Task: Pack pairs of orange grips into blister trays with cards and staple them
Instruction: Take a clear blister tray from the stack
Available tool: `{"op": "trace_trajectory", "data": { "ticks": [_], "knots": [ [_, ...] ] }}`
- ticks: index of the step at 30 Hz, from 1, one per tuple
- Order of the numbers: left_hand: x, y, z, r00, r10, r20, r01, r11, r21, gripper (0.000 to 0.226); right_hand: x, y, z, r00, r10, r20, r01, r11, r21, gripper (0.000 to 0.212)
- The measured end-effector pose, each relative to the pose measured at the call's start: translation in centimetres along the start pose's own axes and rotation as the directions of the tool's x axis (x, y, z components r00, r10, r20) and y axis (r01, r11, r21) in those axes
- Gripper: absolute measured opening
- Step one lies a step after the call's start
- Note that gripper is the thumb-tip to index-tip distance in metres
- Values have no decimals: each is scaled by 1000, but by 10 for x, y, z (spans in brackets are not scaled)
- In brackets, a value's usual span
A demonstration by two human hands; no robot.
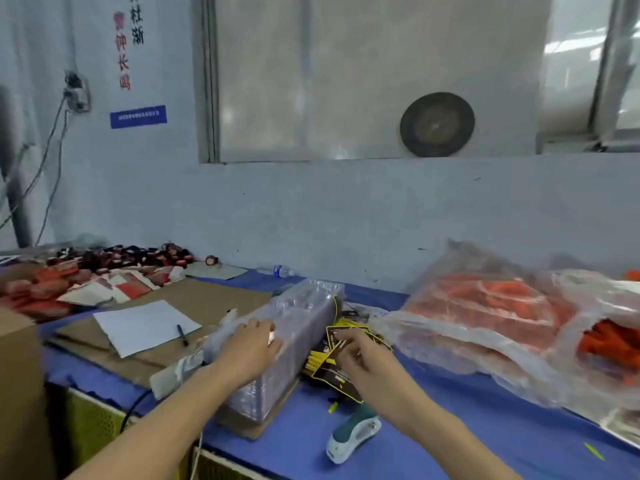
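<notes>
A long stack of clear blister trays lies on its side in the middle of the blue table. My left hand rests on top of the stack, fingers curved over its edge. Just right of it lies a loose pile of black and yellow cards. My right hand reaches into the pile and pinches one card. Orange grips fill large clear plastic bags at the right, and more loose grips show at the far right. A green and white stapler lies near the front edge.
A white sheet with a pen lies on brown cardboard to the left. Red and black packed items pile up at the far left. A water bottle lies by the wall. A cardboard box stands at the left edge.
</notes>
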State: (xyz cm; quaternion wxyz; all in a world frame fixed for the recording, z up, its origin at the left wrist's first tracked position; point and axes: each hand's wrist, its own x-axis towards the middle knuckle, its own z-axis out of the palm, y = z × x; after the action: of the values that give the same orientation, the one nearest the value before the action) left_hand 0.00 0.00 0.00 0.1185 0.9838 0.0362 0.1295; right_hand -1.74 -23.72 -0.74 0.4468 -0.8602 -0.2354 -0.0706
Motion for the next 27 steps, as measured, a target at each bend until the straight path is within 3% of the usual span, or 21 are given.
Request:
{"op": "trace_trajectory", "data": {
  "ticks": [5, 9, 14, 19, 21, 23, 25, 27],
  "knots": [
    [53, -14, 26, 994, -112, -2, 111, 980, 162, 51, 44, 38, 39, 996, 57, 68, -50, 993, -105, 42],
    [76, -12, 40, 989, -134, 55, 120, 969, 214, 47, 74, 40, 71, 988, 45, 151, -24, 990, -141, 50],
    [81, -7, 39, 985, -137, -105, 149, 981, 121, 33, 90, 34, 108, 978, -9, 209, 27, 996, -83, 65],
    [84, -1, 20, 962, -152, -227, 150, 988, -27, 35, 95, 34, 127, 979, -60, 195, 74, 995, -63, 61],
    [85, 0, 12, 958, -121, -262, 120, 993, -20, 36, 99, 30, 129, 993, -52, 104, 47, 998, 47, 54],
    [83, 1, 4, 950, -88, -300, 91, 996, -4, 36, 108, 19, 125, 997, 69, 15, -70, 940, 333, 39],
    [79, 2, -3, 934, -53, -353, 47, 999, -25, 35, 122, 8, 116, 974, 227, 10, -185, 766, 616, 25],
    [70, 2, -12, 917, -18, -399, -3, 999, -50, 35, 134, 0, 105, 944, 326, 58, -249, 582, 774, 25]
  ]
}}
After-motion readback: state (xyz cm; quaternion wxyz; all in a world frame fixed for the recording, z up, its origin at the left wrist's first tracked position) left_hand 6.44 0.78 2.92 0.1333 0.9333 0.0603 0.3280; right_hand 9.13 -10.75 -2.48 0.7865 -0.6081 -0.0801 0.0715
